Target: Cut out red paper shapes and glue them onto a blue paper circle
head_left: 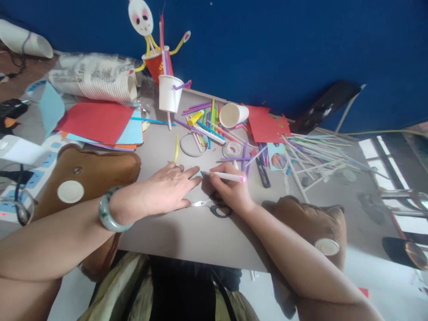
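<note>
From my remote seat, I have a brown cushion (pixel 90 178) under my left forearm and another cushion (pixel 309 223) outside my right. Scissors (pixel 207 203) lie on the desk (pixel 200 234) just on the near side of my hands, tips beside my left thumb. My left hand (pixel 163 189) is palm down, fingers spread; a pale blue bit (pixel 201 173) shows at its fingertips, too small to make out. My right hand (pixel 232 189) pinches a white pen (pixel 227 176), its tip pointing at that bit. Just beyond my hands sit a metal ring (pixel 181 146) and a roll of tape (pixel 232 150); farther off, a paper cup (pixel 233 115) lies on its side, and past my left hand stands a red cup figure (pixel 157 67).
</note>
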`<state>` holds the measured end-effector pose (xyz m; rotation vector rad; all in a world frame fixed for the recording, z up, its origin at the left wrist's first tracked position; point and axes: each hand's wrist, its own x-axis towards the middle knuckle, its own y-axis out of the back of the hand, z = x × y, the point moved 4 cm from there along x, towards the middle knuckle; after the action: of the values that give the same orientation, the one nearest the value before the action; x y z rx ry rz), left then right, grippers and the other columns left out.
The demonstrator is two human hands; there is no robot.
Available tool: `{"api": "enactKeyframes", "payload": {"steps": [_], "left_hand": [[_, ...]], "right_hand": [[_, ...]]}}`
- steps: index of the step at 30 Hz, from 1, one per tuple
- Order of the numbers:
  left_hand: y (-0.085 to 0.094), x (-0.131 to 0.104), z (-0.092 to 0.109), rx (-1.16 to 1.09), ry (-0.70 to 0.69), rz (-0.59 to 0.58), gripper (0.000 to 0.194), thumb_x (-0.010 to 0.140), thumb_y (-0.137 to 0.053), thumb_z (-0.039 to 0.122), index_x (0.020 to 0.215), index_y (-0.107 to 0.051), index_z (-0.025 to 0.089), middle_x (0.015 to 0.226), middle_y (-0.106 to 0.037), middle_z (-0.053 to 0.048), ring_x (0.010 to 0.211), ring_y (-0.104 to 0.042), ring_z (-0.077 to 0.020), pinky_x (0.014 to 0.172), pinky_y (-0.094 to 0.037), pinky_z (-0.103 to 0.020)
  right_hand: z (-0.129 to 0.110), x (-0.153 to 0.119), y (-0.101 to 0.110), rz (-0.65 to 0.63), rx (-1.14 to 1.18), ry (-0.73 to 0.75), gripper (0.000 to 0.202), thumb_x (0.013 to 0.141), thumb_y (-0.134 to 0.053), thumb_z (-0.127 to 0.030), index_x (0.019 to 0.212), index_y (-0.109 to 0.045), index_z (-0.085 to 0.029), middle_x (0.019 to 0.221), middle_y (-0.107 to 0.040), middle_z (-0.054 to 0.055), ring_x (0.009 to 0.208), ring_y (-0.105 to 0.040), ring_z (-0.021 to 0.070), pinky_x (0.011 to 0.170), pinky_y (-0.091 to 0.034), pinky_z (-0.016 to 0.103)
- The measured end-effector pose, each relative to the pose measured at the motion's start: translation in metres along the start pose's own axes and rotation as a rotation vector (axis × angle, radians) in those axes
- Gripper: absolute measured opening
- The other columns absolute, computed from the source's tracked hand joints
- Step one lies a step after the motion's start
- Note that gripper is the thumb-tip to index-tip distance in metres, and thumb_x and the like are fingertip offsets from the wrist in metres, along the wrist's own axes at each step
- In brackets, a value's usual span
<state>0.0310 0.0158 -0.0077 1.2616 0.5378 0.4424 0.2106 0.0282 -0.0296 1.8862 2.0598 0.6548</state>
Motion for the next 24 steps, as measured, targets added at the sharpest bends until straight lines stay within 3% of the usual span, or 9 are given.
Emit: {"api": "enactKeyframes", "payload": {"steps": [12,20,24], "left_hand": [[-0.0017,-0.0005,-0.001,-0.008,0.003,0.028,0.051,0.09,-0.061,0.039,0.136,-0.046,0.023,0.146,-0.047,-0.012,0.11,-0.06,-0.0302,0.099,-0.038,-0.047],[-0.0012,-0.0001,-0.0006,0.033,0.007,0.005,0.052,0.09,-0.061,0.04,0.136,-0.046,0.022,0.147,-0.046,-0.012,0.113,-0.059,-0.0308,0.099,-0.038,-0.047],[-0.0001,-0.0006,0.0003,0.039,0.012,0.004,0.047,0.091,-0.061,0.039,0.132,-0.049,0.021,0.146,-0.047,-0.012,0.112,-0.059,-0.0302,0.099,-0.038,-0.046]], "right_hand": [[-0.0012,-0.0005,-0.0002,-0.062,-0.012,-0.006,0.004,0.082,-0.06,-0.021,0.078,-0.06,-0.02,0.062,-0.065,-0.001,0.055,-0.059,0.0124,0.052,-0.045,0.023],[0.0008,-0.0012,-0.0003,-0.035,0.025,-0.021,0.007,0.078,-0.061,-0.021,0.073,-0.056,-0.021,0.059,-0.061,-0.003,0.053,-0.056,0.012,0.05,-0.044,0.023],[0.0014,-0.0002,0.0028,0.044,-0.004,0.008,0.007,0.079,-0.061,-0.022,0.073,-0.057,-0.022,0.06,-0.061,-0.003,0.054,-0.056,0.012,0.052,-0.045,0.023]]}}
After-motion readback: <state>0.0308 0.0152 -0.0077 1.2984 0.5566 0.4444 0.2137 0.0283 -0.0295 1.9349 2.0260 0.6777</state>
